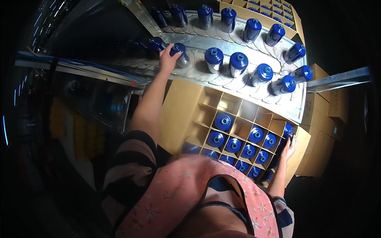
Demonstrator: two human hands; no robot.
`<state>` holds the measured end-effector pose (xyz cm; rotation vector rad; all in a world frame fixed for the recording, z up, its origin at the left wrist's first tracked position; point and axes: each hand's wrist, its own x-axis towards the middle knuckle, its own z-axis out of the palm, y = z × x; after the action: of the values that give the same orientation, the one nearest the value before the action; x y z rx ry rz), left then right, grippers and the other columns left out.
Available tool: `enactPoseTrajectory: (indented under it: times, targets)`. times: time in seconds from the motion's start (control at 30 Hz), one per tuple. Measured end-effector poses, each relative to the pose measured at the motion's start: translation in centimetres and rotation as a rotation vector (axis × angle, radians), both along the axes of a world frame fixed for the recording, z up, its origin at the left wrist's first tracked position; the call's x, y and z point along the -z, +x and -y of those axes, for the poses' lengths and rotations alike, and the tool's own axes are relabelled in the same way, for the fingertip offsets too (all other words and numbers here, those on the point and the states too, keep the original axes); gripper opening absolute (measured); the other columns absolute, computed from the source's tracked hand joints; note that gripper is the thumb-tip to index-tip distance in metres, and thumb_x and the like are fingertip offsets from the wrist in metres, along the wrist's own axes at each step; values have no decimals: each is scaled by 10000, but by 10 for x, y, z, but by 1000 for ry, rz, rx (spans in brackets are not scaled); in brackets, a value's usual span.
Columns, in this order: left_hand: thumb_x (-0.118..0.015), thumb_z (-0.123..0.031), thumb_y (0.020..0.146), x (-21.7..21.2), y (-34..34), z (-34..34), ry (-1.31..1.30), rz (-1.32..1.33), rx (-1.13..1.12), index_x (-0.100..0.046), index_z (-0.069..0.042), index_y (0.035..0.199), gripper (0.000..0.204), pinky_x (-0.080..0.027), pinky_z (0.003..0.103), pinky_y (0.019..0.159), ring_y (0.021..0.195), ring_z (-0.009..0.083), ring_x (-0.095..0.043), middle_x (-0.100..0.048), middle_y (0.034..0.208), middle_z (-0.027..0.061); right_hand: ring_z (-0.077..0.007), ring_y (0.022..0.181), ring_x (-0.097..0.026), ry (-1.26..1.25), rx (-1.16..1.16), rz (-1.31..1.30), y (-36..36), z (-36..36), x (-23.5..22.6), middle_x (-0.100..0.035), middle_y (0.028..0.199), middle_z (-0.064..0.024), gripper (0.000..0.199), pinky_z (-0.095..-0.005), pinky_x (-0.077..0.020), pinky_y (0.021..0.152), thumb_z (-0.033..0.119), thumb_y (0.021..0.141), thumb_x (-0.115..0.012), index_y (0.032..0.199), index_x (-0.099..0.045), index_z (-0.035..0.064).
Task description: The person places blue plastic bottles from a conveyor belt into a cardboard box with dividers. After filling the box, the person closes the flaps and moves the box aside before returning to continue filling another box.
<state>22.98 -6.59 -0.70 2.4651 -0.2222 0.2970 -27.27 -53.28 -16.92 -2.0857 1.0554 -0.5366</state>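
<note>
My left hand (pixel 168 60) reaches out to the conveyor, its fingers closed around the shoulder of a glossy dark-blue glass bottle (pixel 182 57) with a short narrow neck. Another blue bottle (pixel 156 43) stands just to the left of that hand. Low on the right, my right hand (pixel 291 147) has its fingers around the top of a blue bottle (pixel 288 129) in the right-hand column of the divided cardboard box (pixel 179 113). Several blue bottles (pixel 234 144) stand neck up in the box's cells, mostly in the nearer rows; some far cells hold none.
The curved metal conveyor (pixel 198 65) carries two rows of blue bottles. Another divided box of bottles (pixel 270 12) lies beyond it. At the right, a metal bar (pixel 337 79) juts out above stacked cartons (pixel 317 131). A rail with a blue cable (pixel 87 68) runs along the left.
</note>
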Motion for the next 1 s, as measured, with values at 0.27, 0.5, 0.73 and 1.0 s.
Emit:
enactPoseTrajectory:
  times: [0.27, 0.5, 0.73, 1.0]
  targets:
    - [-743, -154, 794, -11, 29, -4, -142, -35, 210, -653, -62, 1121, 351, -451, 311, 975, 1159, 248, -610, -606, 1309, 127, -150, 879, -581, 391, 539, 449, -2, -10, 11, -623, 960, -43, 273, -294, -466, 831, 232, 1001, -534, 1097, -636, -3]
    - [-743, -144, 793, 1, 2, 58, -236, -15, 336, -640, -74, 1144, 373, -458, 325, 959, 1110, 299, -616, -628, 1272, 118, -210, 816, -633, 71, 663, -26, -35, -18, -27, -698, 910, -115, 432, -371, -481, 784, 423, 963, -533, 1090, -658, 29]
    - [-715, -77, 829, 13, -35, 26, -543, -59, 245, -599, -56, 1261, 447, -482, 310, 938, 1078, 210, -601, -599, 1222, 147, -224, 868, -665, 72, 607, 23, -3, -24, -15, -703, 960, -118, 391, -363, -495, 803, 379, 986, -494, 1169, -643, 67]
    - [-625, 7, 886, 38, -203, -41, -467, -504, 329, -618, 14, 1204, 317, -484, 269, 924, 1063, 167, -633, -667, 1120, 108, -356, 865, -646, 67, 568, -79, 12, -24, 4, -687, 914, -177, 448, -448, -472, 796, 439, 959, -483, 1062, -649, 35]
